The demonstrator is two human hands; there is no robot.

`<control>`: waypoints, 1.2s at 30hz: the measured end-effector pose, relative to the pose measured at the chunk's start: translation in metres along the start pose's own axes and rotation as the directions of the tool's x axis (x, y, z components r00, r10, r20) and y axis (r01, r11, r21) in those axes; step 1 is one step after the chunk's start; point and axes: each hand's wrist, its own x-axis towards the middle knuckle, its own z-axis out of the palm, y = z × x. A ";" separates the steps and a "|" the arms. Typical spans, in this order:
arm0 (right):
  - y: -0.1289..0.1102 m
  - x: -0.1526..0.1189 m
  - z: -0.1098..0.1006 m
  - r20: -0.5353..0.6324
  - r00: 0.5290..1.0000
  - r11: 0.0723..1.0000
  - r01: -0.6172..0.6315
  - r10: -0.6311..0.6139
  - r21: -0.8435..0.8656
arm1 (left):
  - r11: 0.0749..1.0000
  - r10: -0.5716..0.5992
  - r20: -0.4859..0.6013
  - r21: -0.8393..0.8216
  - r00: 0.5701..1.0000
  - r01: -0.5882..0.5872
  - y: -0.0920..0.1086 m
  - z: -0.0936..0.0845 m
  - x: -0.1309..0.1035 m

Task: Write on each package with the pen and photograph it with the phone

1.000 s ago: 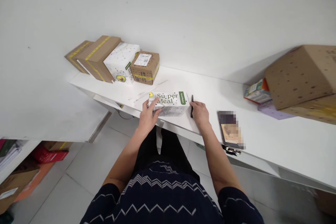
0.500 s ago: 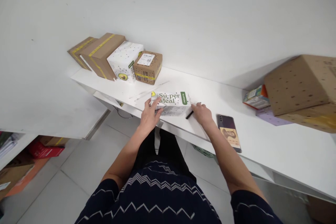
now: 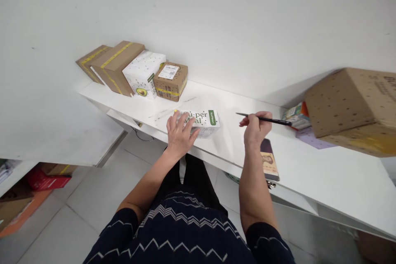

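A small white box (image 3: 202, 121) with green "Su-per Meal" lettering lies on the white shelf in front of me. My left hand (image 3: 181, 134) rests on its left part with fingers spread, covering some of the lettering. Raised above the shelf to the right of the box, my right hand (image 3: 256, 128) grips a long, thin black pen-like stick (image 3: 278, 121). One tapered end points left, the thicker end right; its exact kind cannot be made out. Below that hand lies a phone (image 3: 269, 163) with a pictured case, partly hidden by my forearm.
At the back left stand brown cartons (image 3: 119, 66) with yellow tape, a white avocado box (image 3: 144, 72) and a small labelled brown box (image 3: 171, 82). A large brown carton (image 3: 349, 107), a small colourful box (image 3: 298, 115) and a purple item (image 3: 314, 137) sit at the right.
My right hand has risen from beside the box and moved right with the black stick, which now lies level in it. My left hand has flattened over the box top.
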 end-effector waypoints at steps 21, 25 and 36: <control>-0.040 -0.039 0.081 0.575 0.818 0.996 0.049 0.006 -0.080 | 0.990 0.120 0.048 0.072 0.992 -0.124 0.013 0.025 0.005; -0.041 -0.040 0.082 0.557 0.830 0.990 0.062 0.020 -0.129 | 0.986 0.147 0.004 0.083 0.989 -0.147 0.012 0.025 0.005; -0.043 -0.038 0.084 0.573 0.819 0.976 0.133 -0.010 -0.174 | 0.987 0.127 0.040 0.092 0.991 -0.131 0.013 0.025 0.005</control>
